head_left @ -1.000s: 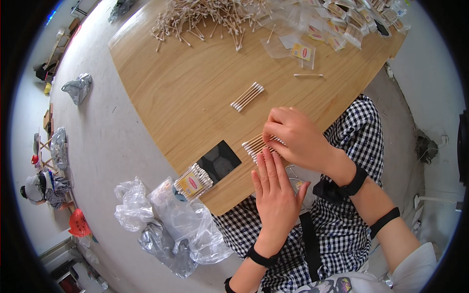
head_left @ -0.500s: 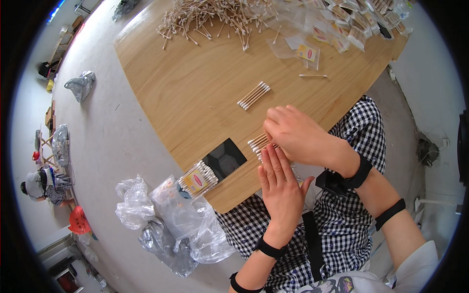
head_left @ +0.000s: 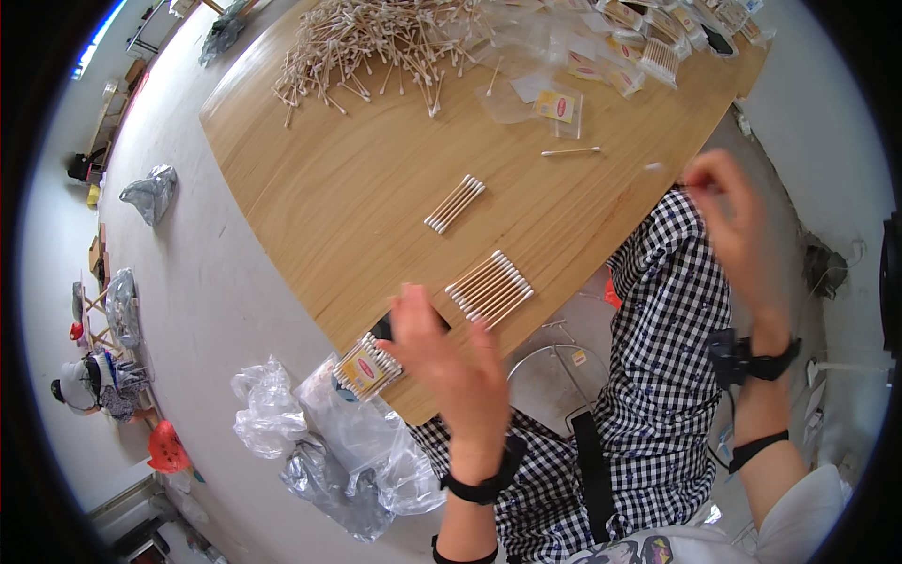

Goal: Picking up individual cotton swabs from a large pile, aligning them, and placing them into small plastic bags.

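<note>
A row of cotton swabs (head_left: 489, 289) lies side by side near the table's front edge. Farther back is a smaller bundle of swabs (head_left: 455, 204). My left hand (head_left: 446, 362), fingers stretched out, hovers over a dark flat piece (head_left: 383, 327) and partly hides it. Beside that hand, a packed stack of swabs with a yellow label (head_left: 365, 367) sits at the table's left corner. My right hand (head_left: 738, 226) is off the table's right edge, its fingers curled and smeared by motion. A small blurred white thing (head_left: 655, 166) shows to its left. Whether this hand holds anything is unclear.
A big heap of loose swabs (head_left: 366, 47) covers the table's far side. Filled packets (head_left: 660, 58) and clear bags with a yellow card (head_left: 556, 106) lie far right. One swab (head_left: 571, 150) lies alone. Plastic bags (head_left: 348, 470) are at lower left. A person (head_left: 89, 381) sits far left.
Both hands have left the swab row, which is now uncovered. My left hand moved left over the dark piece, my right hand far right past the table edge. The view shifted slightly.
</note>
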A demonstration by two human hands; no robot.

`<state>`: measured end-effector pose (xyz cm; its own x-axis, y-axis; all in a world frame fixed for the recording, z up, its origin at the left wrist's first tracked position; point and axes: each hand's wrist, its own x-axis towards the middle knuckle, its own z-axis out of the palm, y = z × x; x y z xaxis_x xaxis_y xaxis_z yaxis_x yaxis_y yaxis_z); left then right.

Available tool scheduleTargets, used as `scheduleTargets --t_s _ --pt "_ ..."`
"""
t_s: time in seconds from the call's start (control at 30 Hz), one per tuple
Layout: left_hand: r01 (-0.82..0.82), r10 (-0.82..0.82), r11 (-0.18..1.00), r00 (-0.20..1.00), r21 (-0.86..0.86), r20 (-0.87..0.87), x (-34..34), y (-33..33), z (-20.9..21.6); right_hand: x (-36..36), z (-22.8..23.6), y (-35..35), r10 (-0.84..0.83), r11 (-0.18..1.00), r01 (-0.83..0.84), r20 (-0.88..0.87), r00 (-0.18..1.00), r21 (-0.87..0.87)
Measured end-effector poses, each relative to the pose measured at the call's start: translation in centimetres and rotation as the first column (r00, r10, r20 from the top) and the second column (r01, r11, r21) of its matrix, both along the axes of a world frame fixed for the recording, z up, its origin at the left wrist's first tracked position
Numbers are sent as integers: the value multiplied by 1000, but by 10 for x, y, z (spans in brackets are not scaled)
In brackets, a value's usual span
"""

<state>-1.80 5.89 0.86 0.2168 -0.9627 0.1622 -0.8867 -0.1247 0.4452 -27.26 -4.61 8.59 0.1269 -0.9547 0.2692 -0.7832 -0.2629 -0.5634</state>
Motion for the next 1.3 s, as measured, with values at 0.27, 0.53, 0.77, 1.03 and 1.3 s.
scheduleTargets --t_s 0.27,0.53,0.77,1.03,1.3 --pt "-58 48 998 949 -24 -311 35 -21 4 -144 -57 20 -221 968 247 -331 917 38" --pt "-73 97 994 920 76 -381 45 -17 -13 49 -34 13 55 954 -156 360 931 257" --pt "1 24 998 933 68 -359 34 -25 -15 130 -85 7 333 911 -370 206 920 182" --pt "92 -89 996 987 20 -131 38 -25 -20 140 -92 9 309 920 -326 109 945 220" --pt "24 33 991 909 133 -415 42 -8 19 137 -95 9 304 924 -326 133 943 199"
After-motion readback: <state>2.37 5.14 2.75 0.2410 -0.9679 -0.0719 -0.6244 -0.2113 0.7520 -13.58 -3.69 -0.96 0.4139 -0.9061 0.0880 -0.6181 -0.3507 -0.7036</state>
